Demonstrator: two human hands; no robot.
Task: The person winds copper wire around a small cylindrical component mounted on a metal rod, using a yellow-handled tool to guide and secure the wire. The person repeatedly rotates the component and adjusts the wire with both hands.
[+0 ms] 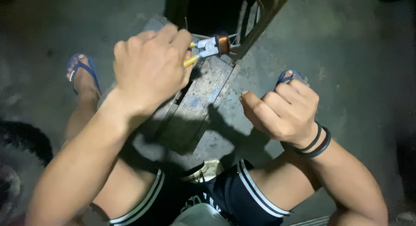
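Pliers (pixel 203 49) nose-right, slightly up-tilted

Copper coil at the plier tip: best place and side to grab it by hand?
Judging by the head view: pinch the copper coil across its exposed right-hand end, coming from the right. The pliers and left hand block the left, their jaws meeting the coil's left side. The right hand is fisted on that free side, apart from it. Fine wires beside it look snaggable, so approach slowly.

You're in a rough workshop: a stained concrete floor (pixel 346 57), a scuffed metal block (pixel 195 109) as a work surface, pliers (pixel 201 50) gripping a copper coil (pixel 223 44).
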